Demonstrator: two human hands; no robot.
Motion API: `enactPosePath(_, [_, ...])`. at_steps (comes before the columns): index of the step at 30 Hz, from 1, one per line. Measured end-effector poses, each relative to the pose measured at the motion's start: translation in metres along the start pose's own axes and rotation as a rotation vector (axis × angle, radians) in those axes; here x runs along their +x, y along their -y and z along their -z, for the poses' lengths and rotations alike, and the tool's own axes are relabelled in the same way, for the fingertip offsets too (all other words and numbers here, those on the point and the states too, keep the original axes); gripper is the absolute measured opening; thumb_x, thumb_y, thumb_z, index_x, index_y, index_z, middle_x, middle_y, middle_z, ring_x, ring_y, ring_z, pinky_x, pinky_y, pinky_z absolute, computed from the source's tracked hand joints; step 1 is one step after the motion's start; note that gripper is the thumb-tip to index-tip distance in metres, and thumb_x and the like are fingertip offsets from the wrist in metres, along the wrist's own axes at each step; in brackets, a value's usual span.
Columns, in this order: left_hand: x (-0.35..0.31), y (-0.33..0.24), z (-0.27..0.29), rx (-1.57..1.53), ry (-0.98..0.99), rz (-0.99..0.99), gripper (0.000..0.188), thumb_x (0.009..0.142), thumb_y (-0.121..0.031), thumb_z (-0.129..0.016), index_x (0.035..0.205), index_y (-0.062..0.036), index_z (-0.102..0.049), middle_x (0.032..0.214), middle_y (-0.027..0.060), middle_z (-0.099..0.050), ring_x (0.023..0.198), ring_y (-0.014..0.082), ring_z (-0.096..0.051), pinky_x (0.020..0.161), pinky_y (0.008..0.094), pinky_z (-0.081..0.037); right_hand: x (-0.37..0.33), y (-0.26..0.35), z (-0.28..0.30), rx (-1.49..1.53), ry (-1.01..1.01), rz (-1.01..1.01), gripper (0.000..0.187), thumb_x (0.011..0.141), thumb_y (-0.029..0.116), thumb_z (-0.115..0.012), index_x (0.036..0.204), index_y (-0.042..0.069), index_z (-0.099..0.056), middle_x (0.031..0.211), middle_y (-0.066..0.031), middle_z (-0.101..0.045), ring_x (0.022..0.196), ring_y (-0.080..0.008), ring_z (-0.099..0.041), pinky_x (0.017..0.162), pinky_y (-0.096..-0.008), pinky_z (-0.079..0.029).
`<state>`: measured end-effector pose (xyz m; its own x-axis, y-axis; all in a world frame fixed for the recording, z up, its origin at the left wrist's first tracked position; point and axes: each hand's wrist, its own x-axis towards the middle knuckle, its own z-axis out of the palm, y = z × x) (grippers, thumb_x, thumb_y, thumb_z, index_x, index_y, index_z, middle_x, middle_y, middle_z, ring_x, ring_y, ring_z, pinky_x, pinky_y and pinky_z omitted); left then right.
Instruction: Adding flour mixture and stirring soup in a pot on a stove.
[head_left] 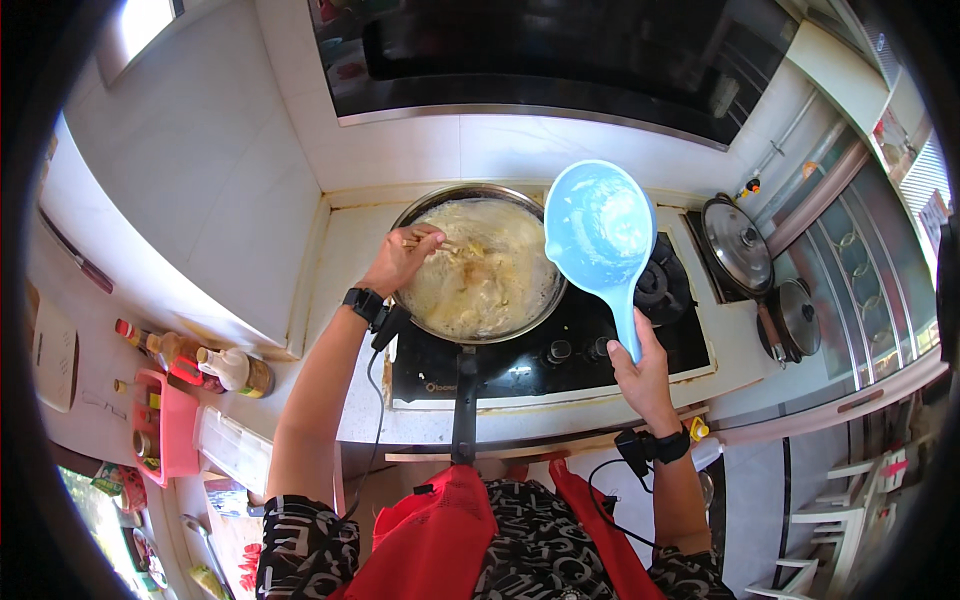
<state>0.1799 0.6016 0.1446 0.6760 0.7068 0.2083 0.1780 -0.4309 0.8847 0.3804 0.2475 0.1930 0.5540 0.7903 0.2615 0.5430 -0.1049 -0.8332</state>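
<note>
My left hand is closed on a pair of wooden chopsticks, whose tips dip into the frying pan. Pale, foamy liquid with soft lumps fills the pan, and a browner patch shows near its middle. The pan sits on the left side of the black gas stove, its handle pointing toward me. In my right hand is the handle of a light blue plastic water dipper, held up right of the pan. Its bowl faces up, with wet shine and whitish streaks inside.
An unused burner lies partly behind the dipper. Lidded pots stand at the far right. Left of the counter are several bottles and a pink basket. A black range hood hangs above. Cables run from both wrists.
</note>
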Motion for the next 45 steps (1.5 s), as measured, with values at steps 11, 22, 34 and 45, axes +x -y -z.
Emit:
enactPosePath(11, [0.011,0.008,0.037,0.007,-0.151,0.036,0.037,0.093,-0.032,-0.065,0.093,0.0053,-0.068,0.074,0.0054,-0.068,0.067,0.0105,-0.062,0.066,0.0257,-0.051,-0.001,-0.007,0.001,-0.013,-0.013,-0.012,0.052,0.090,0.008,-0.058,0.139,0.001,-0.043,0.106,-0.0177,-0.062,0.087,-0.0192,-0.059,0.081,-0.0307,-0.048])
enactPosePath(22, [-0.047,-0.016,0.032,-0.304,-0.072,0.334,0.041,0.096,-0.034,-0.059,0.084,0.0042,-0.067,0.075,0.0127,-0.069,0.059,0.0187,-0.068,0.056,0.0274,-0.057,0.003,-0.005,-0.008,0.034,0.037,0.002,0.050,0.090,0.004,-0.057,0.138,-0.001,-0.044,0.103,-0.0034,-0.056,0.078,-0.0070,-0.048,0.069,-0.0228,-0.043])
enactPosePath(34, [-0.027,-0.039,-0.007,-0.653,-0.054,0.373,0.040,0.098,-0.035,-0.057,0.097,0.0050,-0.062,0.086,0.0158,-0.069,0.072,0.0215,-0.070,0.065,0.0303,-0.059,-0.001,-0.012,0.000,-0.032,-0.020,0.073,0.051,0.089,0.003,-0.057,0.138,0.000,-0.044,0.097,-0.0023,-0.056,0.074,-0.0065,-0.048,0.065,-0.0224,-0.043])
enactPosePath(45, [0.037,0.003,-0.034,-0.293,-0.199,0.148,0.036,0.093,-0.030,-0.064,0.099,0.0054,-0.067,0.086,0.0105,-0.069,0.076,0.0152,-0.067,0.069,0.0279,-0.056,-0.006,-0.027,0.008,-0.023,-0.057,0.065,0.051,0.089,0.001,-0.056,0.138,0.002,-0.045,0.092,-0.0002,-0.054,0.068,-0.0046,-0.048,0.059,-0.0209,-0.042])
